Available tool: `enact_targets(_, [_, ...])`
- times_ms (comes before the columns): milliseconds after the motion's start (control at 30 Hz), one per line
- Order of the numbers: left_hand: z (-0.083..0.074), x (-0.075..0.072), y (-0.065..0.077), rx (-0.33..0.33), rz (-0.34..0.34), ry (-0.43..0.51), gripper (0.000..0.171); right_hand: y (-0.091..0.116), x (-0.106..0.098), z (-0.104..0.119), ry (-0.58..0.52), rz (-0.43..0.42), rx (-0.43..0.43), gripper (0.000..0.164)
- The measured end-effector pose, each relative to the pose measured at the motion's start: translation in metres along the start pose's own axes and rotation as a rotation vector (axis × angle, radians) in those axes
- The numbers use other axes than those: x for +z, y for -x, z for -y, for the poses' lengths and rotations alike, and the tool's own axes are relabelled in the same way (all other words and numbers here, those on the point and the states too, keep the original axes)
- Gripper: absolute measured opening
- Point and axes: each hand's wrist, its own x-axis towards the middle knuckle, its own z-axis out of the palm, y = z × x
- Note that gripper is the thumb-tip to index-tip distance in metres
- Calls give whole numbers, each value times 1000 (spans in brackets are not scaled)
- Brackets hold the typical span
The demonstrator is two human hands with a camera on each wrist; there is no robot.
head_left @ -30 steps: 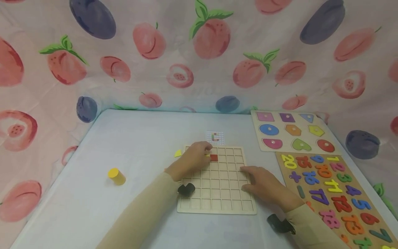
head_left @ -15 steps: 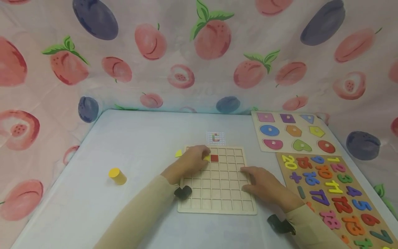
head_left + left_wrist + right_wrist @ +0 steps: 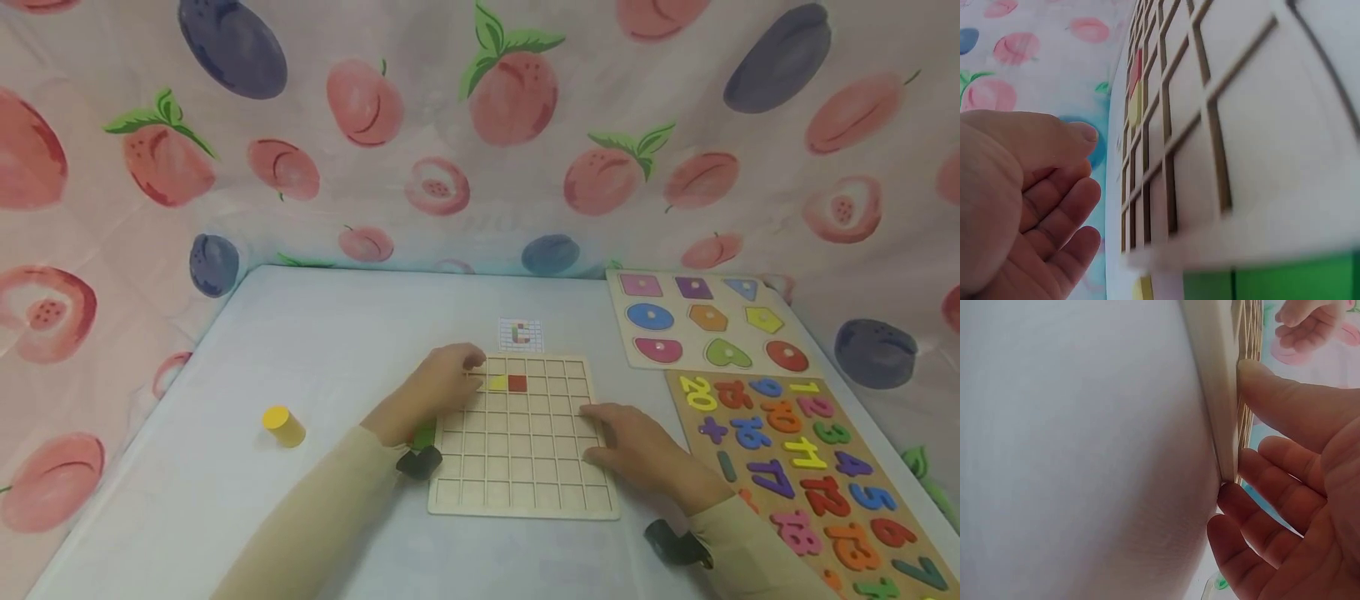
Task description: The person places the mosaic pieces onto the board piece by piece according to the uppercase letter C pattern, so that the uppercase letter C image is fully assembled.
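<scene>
A pale wooden grid board (image 3: 525, 454) lies on the table. Side by side in its second row from the far edge are a yellow piece with a slanted side (image 3: 498, 383) and a red square (image 3: 517, 383). My left hand (image 3: 442, 383) hovers over the board's left part, fingers loosely bent, holding nothing. Its thumb and fingers stand apart from the board in the left wrist view. My right hand (image 3: 637, 446) rests against the board's right edge, the thumb on top and relaxed fingers at its side. Beyond the board lies a small pattern card (image 3: 521, 335).
Green pieces (image 3: 1297, 279) and a yellow piece (image 3: 1142, 289) lie beside the board's left edge, largely hidden in the head view. A yellow cylinder (image 3: 283, 427) stands farther left. A shape puzzle (image 3: 675, 292) and a number puzzle (image 3: 757, 479) occupy the right side.
My left hand has let go of the yellow piece beside the red square and drawn back to the left, uncovering it. My right hand has stayed at the board's edge.
</scene>
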Motion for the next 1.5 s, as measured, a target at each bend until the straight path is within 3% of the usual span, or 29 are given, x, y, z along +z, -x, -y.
enact_targets(367, [28, -28, 13, -86, -62, 2, 34, 2, 1, -1, -5, 6, 27, 58])
enact_targets(700, [47, -32, 14, -166, -63, 22, 38, 2, 1, -3, 2, -1, 4, 57])
enact_targets(1033, [58, -26, 11, -109, -40, -21, 40, 2, 0, 0, -7, 3, -8, 56])
enact_targets(1500, [54, -24, 6, -75, -29, -40, 33, 1, 0, 0, -10, 5, 3, 57])
